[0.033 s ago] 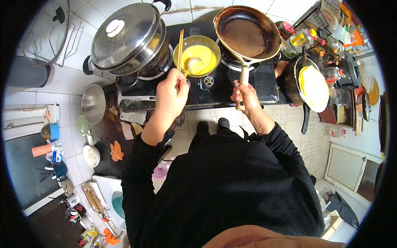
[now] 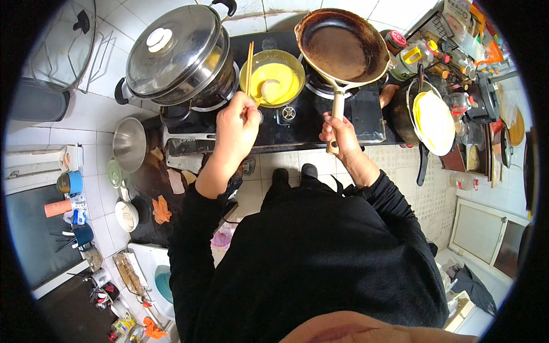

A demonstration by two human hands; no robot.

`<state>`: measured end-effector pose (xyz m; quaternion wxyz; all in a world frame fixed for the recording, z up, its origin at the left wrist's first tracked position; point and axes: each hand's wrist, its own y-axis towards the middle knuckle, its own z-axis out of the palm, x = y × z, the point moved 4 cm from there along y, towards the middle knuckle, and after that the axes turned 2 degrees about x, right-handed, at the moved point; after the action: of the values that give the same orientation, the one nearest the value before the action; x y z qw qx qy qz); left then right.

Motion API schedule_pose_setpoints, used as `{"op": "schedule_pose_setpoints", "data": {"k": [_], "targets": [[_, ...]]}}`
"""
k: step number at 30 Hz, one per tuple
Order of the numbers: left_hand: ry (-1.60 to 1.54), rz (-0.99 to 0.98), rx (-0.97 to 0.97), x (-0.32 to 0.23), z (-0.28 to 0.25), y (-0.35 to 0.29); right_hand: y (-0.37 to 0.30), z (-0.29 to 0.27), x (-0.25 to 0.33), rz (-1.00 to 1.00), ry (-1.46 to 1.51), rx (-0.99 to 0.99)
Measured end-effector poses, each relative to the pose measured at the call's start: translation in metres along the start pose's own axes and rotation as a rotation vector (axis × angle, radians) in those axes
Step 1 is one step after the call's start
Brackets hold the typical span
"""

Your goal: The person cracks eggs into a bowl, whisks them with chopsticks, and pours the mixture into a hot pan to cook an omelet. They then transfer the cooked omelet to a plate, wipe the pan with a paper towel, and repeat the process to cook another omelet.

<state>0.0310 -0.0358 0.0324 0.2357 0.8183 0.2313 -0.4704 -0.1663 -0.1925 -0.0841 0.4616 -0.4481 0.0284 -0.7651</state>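
Observation:
My left hand (image 2: pixel 238 122) is closed around the handle of a ladle (image 2: pixel 271 90), whose head dips into yellow liquid like beaten egg. That liquid fills much of a bowl (image 2: pixel 301 80) on the stove. A pair of chopsticks (image 2: pixel 250 64) stands along the bowl's left side and runs down to my fingers; whether they are gripped too is unclear. My right hand (image 2: pixel 341 135) is wrapped around the pale handle of a frying pan (image 2: pixel 343 48). The pan is brown-stained inside, holds no food, and sits over the right burner.
A large lidded steel pot (image 2: pixel 171 54) occupies the left burner. On the right, thin yellow pancakes (image 2: pixel 433 123) lie on a round support over a dark pan, beside bottles and jars (image 2: pixel 420 54). A steel bowl (image 2: pixel 129 144) and an orange cloth (image 2: pixel 161 210) are on the left counter.
The ladle's head has shifted very slightly to the right in the yellow liquid. My right hand and the frying pan stay almost where they were.

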Motion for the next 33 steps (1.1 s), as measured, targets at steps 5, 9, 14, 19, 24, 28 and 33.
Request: {"op": "schedule_pose_setpoints", "data": {"k": [5, 9, 14, 19, 24, 28, 33], "targets": [[-0.23, -0.156, -0.032, 0.009, 0.011, 0.022, -0.004, -0.011, -0.001, -0.013, -0.006, 0.006], [-0.44, -0.329, -0.057, 0.017, 0.013, 0.033, -0.009, -0.018, 0.001, -0.023, -0.043, 0.025], [-0.662, -0.401, -0.152, 0.033, 0.009, 0.036, -0.014, -0.025, 0.007, -0.03, -0.063, 0.039], [-0.647, -0.317, -0.16, 0.038, 0.007, 0.029, -0.016, -0.032, 0.016, -0.018, -0.091, 0.021], [-0.368, -0.117, -0.065, 0.036, 0.008, 0.019, -0.015, -0.037, 0.02, -0.026, -0.109, 0.04], [-0.131, 0.013, -0.025, 0.037, 0.005, 0.004, -0.015, -0.043, 0.019, -0.023, -0.149, 0.022], [-0.034, 0.07, -0.036, 0.041, 0.006, -0.009, 0.0, -0.041, 0.018, -0.012, -0.028, 0.092]]}}
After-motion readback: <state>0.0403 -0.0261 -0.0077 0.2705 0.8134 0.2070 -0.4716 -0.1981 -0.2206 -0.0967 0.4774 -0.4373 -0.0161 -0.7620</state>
